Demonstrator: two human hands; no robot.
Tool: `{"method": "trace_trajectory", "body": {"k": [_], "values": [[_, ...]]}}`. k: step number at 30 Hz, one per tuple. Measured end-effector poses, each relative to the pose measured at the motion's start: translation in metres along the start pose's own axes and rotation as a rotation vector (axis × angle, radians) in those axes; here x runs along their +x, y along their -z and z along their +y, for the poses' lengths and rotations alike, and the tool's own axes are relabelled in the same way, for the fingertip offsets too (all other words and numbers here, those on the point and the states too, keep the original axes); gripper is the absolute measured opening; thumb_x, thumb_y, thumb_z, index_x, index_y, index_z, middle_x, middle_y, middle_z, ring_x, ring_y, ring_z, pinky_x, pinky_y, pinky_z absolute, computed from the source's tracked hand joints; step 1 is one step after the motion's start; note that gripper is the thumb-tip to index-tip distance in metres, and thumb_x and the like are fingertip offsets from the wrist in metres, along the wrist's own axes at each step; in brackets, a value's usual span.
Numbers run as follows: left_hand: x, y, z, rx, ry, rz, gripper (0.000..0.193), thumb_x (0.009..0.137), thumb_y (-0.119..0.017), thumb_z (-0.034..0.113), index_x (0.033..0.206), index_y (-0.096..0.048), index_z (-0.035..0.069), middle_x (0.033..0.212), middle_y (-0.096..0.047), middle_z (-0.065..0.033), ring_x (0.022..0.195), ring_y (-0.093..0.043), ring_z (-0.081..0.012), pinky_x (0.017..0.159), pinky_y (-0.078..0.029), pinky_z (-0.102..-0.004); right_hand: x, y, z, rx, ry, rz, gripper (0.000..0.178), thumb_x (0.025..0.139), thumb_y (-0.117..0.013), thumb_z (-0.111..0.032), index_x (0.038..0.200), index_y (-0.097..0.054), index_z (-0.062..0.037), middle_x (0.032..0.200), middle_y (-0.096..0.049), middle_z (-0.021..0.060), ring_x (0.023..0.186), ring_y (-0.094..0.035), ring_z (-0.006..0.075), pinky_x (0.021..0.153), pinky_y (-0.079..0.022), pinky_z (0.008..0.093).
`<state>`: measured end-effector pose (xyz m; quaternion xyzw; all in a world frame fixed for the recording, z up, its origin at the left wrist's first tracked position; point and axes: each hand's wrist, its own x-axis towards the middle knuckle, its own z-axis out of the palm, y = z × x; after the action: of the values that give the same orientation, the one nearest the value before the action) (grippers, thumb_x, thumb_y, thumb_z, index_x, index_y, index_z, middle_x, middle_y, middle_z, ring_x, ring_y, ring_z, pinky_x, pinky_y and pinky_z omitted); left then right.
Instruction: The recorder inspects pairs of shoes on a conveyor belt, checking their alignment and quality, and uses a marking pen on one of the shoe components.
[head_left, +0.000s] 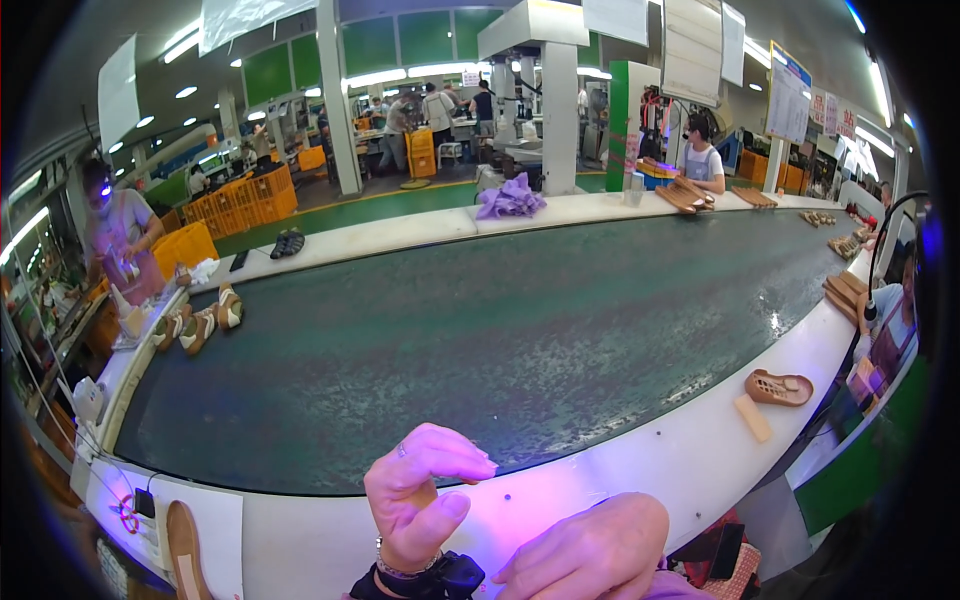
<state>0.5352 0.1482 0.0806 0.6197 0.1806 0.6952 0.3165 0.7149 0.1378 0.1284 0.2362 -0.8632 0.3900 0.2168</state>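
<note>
Your left hand (pixel 420 500) is curled with nothing visible in it and your right hand (pixel 590 550) rests loosely closed, apparently empty, at the near white edge (pixel 620 470) of the conveyor belt (pixel 520 330), while the nearest perforated tan sole (pixel 778 388) lies untouched well to the right.

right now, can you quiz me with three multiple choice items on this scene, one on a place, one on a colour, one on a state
1. Where does the tan shoe upper lie?
A. on the white ledge at the right of the belt
B. in a yellow crate
C. in the left hand

2. What colour is the heap of cloth on the far ledge?
A. red
B. purple
C. black

3. How is the left hand?
A. flat on the belt
B. gripping a shoe
C. raised, fingers curled, holding nothing visible

Answers:
1 A, it rests on the white ledge beside a pale block.
2 B, the cloth looks purple.
3 C, the curled fingers hold nothing that shows.
</note>
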Motion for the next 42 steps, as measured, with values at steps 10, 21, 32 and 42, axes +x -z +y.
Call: {"method": "trace_trajectory", "body": {"k": [10,21,32,42], "values": [[0.003,0.009,-0.015,-0.144,0.119,-0.034,0.027,0.072,-0.06,0.017,0.085,-0.068,-0.006,0.083,-0.064,-0.0151,0.075,-0.059,-0.0194,0.063,-0.047,-0.0283,-0.001,0.003,0.008,-0.087,-0.106,0.062,0.038,0.085,-0.067,-0.029,0.102,-0.057,0.0043,0.101,-0.06,0.0187,0.089,-0.06,0.0355,0.076,-0.05,0.0397],[0.005,0.013,-0.015,-0.162,0.115,-0.011,0.027,0.074,-0.059,0.017,0.086,-0.067,-0.006,0.085,-0.063,-0.014,0.075,-0.058,-0.0175,0.063,-0.047,-0.0268,0.002,0.005,0.011,-0.088,-0.202,0.032,0.038,0.083,-0.069,-0.026,0.103,-0.058,0.0033,0.1,-0.061,0.0175,0.09,-0.061,0.0359,0.077,-0.05,0.0397],[0.003,0.0,-0.018,-0.055,0.129,-0.064,0.022,0.072,-0.062,0.011,0.087,-0.069,-0.003,0.084,-0.063,-0.0118,0.075,-0.058,-0.0169,0.064,-0.046,-0.0266,-0.005,-0.003,0.02,-0.017,-0.006,0.217,0.045,0.082,-0.07,-0.022,0.113,-0.056,0.0072,0.102,-0.063,0.0192,0.095,-0.063,0.0331,0.081,-0.051,0.0375],[0.003,-0.009,-0.032,0.027,0.176,-0.095,0.019,0.072,-0.064,0.011,0.085,-0.07,-0.001,0.082,-0.065,-0.0097,0.077,-0.059,-0.0167,0.068,-0.046,-0.0278,-0.006,-0.017,0.033,0.371,0.342,0.184,0.059,0.085,-0.067,-0.023,0.127,-0.045,0.0127,0.119,-0.055,0.0262,0.103,-0.058,0.0378,0.087,-0.048,0.0419]]}}
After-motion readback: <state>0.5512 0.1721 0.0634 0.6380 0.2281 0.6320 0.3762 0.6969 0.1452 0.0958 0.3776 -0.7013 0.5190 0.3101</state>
